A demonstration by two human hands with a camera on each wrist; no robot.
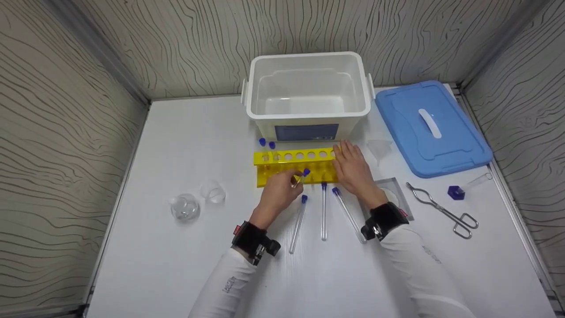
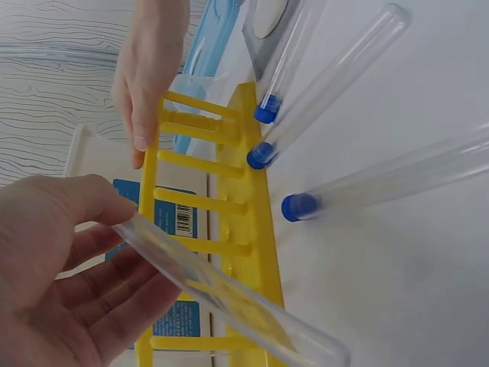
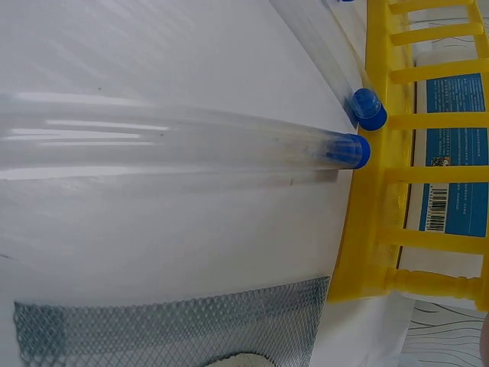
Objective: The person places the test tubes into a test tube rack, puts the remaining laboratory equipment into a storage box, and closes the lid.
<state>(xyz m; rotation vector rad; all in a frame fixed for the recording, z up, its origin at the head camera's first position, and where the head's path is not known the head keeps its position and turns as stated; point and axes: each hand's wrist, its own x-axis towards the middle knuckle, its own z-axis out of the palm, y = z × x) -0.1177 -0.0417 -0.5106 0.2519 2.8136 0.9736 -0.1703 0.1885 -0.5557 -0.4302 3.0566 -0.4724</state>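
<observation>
My left hand (image 1: pixel 279 191) pinches a clear test tube (image 2: pixel 229 294) with a blue stopper between thumb and fingers. The tube is tilted in front of the yellow test tube rack (image 1: pixel 261 180). On the rack's right end rests my right hand (image 1: pixel 354 171), its fingers along the top bar. Two blue-stoppered tubes (image 1: pixel 262 141) stand in the leftmost holes. Three more stoppered tubes lie on the table before the rack: a left one (image 1: pixel 298 224), a middle one (image 1: pixel 324 214) and a right one (image 1: pixel 348 214). In the right wrist view the right hand is almost wholly outside the frame.
Behind the rack stands a white bin (image 1: pixel 309 115), with its blue lid (image 1: pixel 406 132) at right. A funnel (image 1: pixel 379 148), wire gauze (image 1: pixel 404 201), tongs (image 1: pixel 437 206) and a measuring cylinder (image 1: pixel 456 192) lie rightward. Left are a glass flask (image 1: pixel 185 207) and a beaker (image 1: pixel 213 192).
</observation>
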